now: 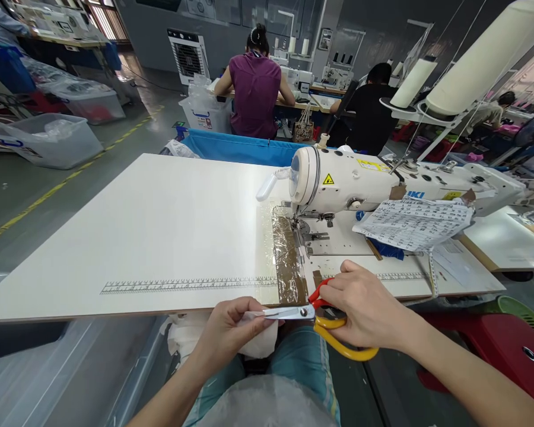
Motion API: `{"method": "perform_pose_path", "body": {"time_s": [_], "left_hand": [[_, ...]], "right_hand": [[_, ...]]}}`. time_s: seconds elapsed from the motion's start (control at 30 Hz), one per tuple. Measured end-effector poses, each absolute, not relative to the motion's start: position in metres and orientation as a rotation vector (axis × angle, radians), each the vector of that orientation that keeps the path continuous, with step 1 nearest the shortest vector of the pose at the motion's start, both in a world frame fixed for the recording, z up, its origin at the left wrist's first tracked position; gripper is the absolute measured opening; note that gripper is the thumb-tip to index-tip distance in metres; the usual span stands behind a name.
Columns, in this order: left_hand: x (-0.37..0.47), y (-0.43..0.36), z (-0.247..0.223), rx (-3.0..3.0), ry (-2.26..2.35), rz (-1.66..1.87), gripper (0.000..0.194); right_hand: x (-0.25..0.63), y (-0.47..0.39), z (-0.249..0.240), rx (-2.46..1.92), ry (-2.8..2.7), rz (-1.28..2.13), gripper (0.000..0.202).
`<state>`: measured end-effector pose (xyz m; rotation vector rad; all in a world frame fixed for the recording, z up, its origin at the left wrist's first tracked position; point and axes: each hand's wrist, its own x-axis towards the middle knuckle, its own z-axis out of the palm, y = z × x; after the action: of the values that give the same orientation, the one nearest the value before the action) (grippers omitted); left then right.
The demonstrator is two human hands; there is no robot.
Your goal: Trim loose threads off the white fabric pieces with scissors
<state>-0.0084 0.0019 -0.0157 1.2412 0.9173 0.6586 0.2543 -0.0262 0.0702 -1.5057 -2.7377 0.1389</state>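
My right hand (360, 305) grips a pair of scissors (345, 350) with one red and one yellow handle loop. The scissors' blades point left, over the table's front edge, and their tips reach the fingers of my left hand (234, 329). Thumb and forefinger of my left hand pinch white fabric (260, 343), which hangs down below the fingers over my lap. The blades look nearly closed at the fabric, and the exact contact is hidden by the fingertips. Behind my hands stands a white sewing machine (338, 178) on the white table (196, 231).
A ruler strip (187, 286) runs along the table's front. Brown tape (289, 261) covers the surface left of the needle. Printed paper (416, 222) hangs on the machine. A red stool (502, 350) stands at right. Two people sit at machines ahead.
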Motion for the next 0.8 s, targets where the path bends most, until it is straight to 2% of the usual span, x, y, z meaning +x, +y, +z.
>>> {"method": "perform_pose_path", "body": {"time_s": [0.6, 0.8], "left_hand": [[-0.002, -0.009, -0.024, 1.129, 0.968, 0.541, 0.054], [0.000, -0.008, -0.020, 1.152, 0.956, 0.489, 0.050]], "right_hand": [[0.252, -0.032, 0.048, -1.451, -2.724, 0.063, 0.023], [0.259, -0.035, 0.042, -1.445, -2.734, 0.032, 0.030]]}}
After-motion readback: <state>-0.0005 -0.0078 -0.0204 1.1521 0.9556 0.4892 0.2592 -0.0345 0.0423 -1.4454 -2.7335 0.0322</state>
